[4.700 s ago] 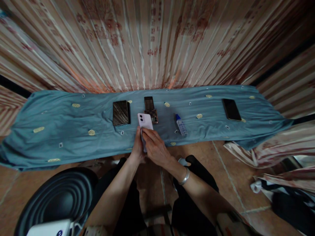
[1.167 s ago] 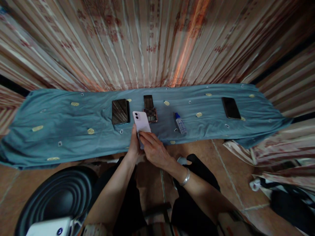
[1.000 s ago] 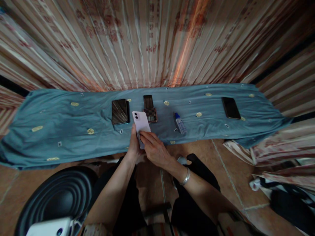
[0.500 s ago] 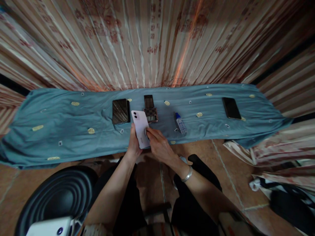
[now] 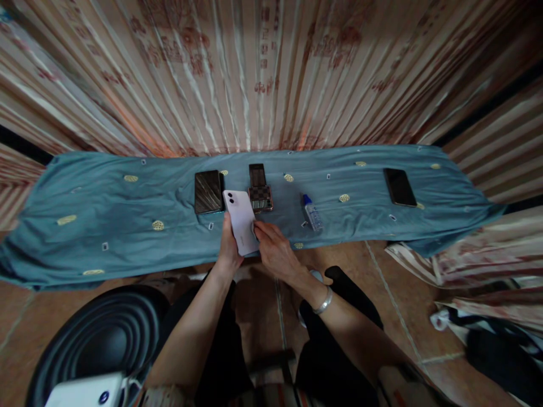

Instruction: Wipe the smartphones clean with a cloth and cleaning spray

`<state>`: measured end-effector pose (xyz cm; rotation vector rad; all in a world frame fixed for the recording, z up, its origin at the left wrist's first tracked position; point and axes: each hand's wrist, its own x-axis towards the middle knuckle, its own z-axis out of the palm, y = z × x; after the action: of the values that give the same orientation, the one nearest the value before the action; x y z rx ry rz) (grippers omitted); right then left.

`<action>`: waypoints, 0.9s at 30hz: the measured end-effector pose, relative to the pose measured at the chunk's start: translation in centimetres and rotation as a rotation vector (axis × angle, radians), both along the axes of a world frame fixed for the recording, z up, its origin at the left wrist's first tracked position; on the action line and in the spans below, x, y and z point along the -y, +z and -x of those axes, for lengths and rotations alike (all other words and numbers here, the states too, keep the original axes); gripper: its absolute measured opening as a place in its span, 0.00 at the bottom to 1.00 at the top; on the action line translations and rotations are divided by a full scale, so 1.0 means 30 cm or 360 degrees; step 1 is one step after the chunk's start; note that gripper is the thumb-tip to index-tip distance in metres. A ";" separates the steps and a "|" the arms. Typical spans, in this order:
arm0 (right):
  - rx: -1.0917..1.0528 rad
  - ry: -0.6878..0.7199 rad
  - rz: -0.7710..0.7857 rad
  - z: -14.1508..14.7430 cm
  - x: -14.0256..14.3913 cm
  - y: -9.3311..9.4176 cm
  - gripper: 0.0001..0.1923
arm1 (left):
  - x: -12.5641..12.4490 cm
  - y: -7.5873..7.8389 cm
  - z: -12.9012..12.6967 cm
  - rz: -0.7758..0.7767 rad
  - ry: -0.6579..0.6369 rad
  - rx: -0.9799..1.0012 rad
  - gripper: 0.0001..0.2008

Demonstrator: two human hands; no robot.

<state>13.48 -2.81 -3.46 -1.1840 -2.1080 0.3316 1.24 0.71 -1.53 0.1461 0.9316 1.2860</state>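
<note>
In left hand (image 5: 229,247): phone (image 5: 241,222) lengthwise away.

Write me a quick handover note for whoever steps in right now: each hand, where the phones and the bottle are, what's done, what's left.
Left hand: grips the white phone from below, camera side up, above the near edge of the blue cloth.
Right hand: fingertips on the phone's right edge and back; whether it holds a wipe cannot be told.
On the cloth: dark phone left of the white one, checkered phone behind it, small bottle to the right, black phone far right.
Done: white phone in hand, its back being worked on.
Left: the four other items lie untouched.
</note>
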 end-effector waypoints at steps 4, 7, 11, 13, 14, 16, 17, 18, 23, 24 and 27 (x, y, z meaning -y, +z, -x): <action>0.0030 0.0015 0.0017 0.004 0.005 0.000 0.23 | -0.001 0.013 -0.002 0.0044 0.0018 -0.0024 0.24; 0.0025 0.0008 -0.0016 0.010 0.008 -0.001 0.22 | -0.002 0.014 -0.008 0.0081 0.0034 -0.0041 0.25; 0.0013 -0.0003 -0.0075 0.019 0.013 0.000 0.22 | -0.004 0.006 -0.013 0.0074 0.0056 -0.0116 0.25; 0.0016 0.0013 -0.0094 0.023 0.016 0.003 0.22 | -0.003 0.006 -0.015 0.0084 0.0042 -0.0132 0.26; 0.0019 0.0023 -0.0102 0.024 0.018 0.006 0.22 | -0.002 0.008 -0.016 0.0096 0.0028 -0.0130 0.26; 0.0027 0.0033 -0.0122 0.028 0.021 0.012 0.21 | 0.001 0.014 -0.018 0.0118 -0.0004 -0.0117 0.26; 0.0028 0.0035 -0.0131 0.030 0.022 0.015 0.21 | 0.003 0.018 -0.018 0.0129 -0.0021 -0.0113 0.27; 0.0027 0.0035 -0.0139 0.033 0.024 0.018 0.20 | 0.004 0.021 -0.019 0.0141 -0.0043 -0.0112 0.27; 0.0005 0.0062 -0.0154 0.039 0.030 0.030 0.21 | 0.009 0.029 -0.025 0.0170 -0.0117 -0.0098 0.30; -0.0001 0.0070 -0.0156 0.039 0.031 0.032 0.21 | 0.011 0.030 -0.026 0.0175 -0.0128 -0.0088 0.29; -0.0012 0.0091 -0.0170 0.040 0.034 0.037 0.21 | 0.014 0.028 -0.029 0.0186 -0.0147 -0.0079 0.29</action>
<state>12.27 -3.84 -2.34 -1.0606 -2.1287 0.2454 2.10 0.30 -0.68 0.1288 1.0286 1.1446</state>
